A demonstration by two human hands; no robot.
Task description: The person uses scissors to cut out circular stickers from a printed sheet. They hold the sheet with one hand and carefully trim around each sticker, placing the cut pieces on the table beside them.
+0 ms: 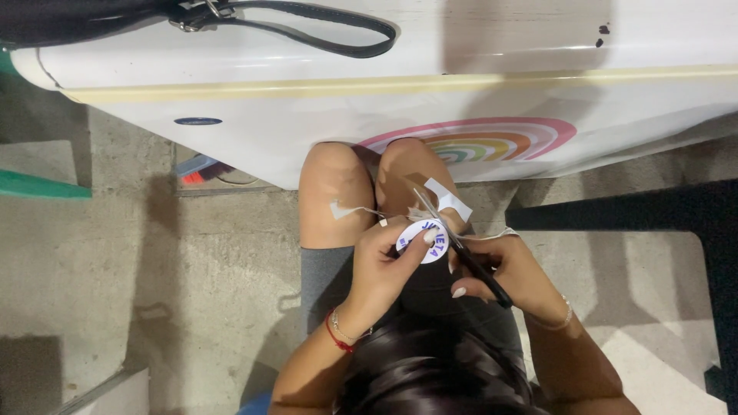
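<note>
The left hand (384, 261) pinches a small round paper sticker (422, 240) between thumb and fingers, holding it up over the lap so its edge faces the blades. The right hand (503, 273) grips a pair of scissors (460, 247) by the black handles, fingers through the loops; the thin metal blades point up and away, lying along the sticker's right rim, a placing that suits trimming close to the printed circle. The sticker is white, flat and stiff-looking, with purple print on it. Curled white paper strips (448, 198) lie on the bare knees (336, 188) just beyond the hands, thin and limp, draped where they fell. A red cord bracelet (336, 336) circles the left wrist, and a fine chain sits on the right one. Beyond the knees stands a glossy white panel (307, 100) with a pastel rainbow (484, 140) printed on it, smooth and slightly curved. A black leather strap (307, 23) with a metal buckle rests on top. The floor (154, 253) is rough grey concrete.
</note>
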